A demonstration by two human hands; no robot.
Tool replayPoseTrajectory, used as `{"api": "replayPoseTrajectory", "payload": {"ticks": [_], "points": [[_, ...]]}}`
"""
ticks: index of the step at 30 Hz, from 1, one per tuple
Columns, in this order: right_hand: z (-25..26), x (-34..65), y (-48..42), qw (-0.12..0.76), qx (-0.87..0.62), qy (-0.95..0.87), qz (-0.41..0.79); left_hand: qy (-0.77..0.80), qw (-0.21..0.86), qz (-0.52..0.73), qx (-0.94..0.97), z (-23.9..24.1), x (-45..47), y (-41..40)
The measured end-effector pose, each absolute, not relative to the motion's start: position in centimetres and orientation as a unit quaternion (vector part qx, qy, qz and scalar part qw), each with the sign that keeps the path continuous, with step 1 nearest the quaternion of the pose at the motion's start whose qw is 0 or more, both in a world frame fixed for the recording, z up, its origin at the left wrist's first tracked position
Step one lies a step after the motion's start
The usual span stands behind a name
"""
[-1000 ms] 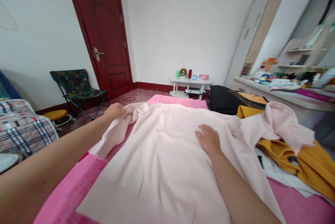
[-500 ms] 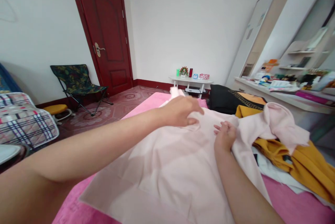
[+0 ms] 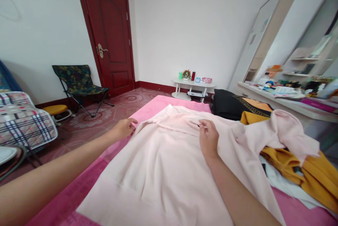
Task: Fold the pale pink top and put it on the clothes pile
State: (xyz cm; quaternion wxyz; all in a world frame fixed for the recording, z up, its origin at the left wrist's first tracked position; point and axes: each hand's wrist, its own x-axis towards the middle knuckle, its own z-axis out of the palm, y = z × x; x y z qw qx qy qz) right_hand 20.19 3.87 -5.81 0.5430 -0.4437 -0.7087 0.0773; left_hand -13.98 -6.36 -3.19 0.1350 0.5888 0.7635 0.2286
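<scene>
The grip of the left hand point(image 3: 125, 128) is slack, fingers bent with a gap between them and the thumb, and it looks to hold nothing! It hangs beside the far left edge of the pale pink top point(image 3: 163, 169), above the pink cover point(image 3: 148, 108); whether a fingertip brushes the fabric, I cannot tell. Over to the right hand point(image 3: 209, 136): half curled over the upper body of the top, fingertips right by a small dark mark point(image 3: 195, 124) on the cloth. Pinching or merely resting? I cannot tell from here.

And the top itself lies spread on the pink cover, hem towards the near side, the left sleeve point(image 3: 174, 122) now folded across its far part. What a change! One second ago that sleeve is out on the left with the left hand on it; half a second ago the left hand is over the middle, close to the right hand; now it is back out left and the sleeve stays in. The right hand, by contrast, is back farther left than half a second ago, fingers more bent than in the first frame.

On the right, the other sleeve point(image 3: 287, 131) is as it was, stretched out and bunched over the mustard garment point(image 3: 283, 159), with a white garment point(image 3: 285, 180) beneath and the black folded cloth point(image 3: 225, 104) on the far side.
</scene>
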Motion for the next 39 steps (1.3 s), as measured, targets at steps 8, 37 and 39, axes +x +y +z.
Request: {"api": "replayPoseTrajectory", "payload": {"ticks": [8,37,39], "points": [[-3.9,14.5,7.2,0.235,-0.471,-0.849,-0.051,0.684,0.43,0.285,0.515,-3.5,-12.6,-9.7],[7.9,25.3,10.8,0.28,-0.478,-0.776,-0.301,0.607,0.167,0.257,0.733,5.3,-1.2,-15.2],[6.6,27.2,10.2,0.213,-0.453,-0.805,-0.319,0.569,0.229,0.241,0.752,3.2,0.9,-15.2]]}}
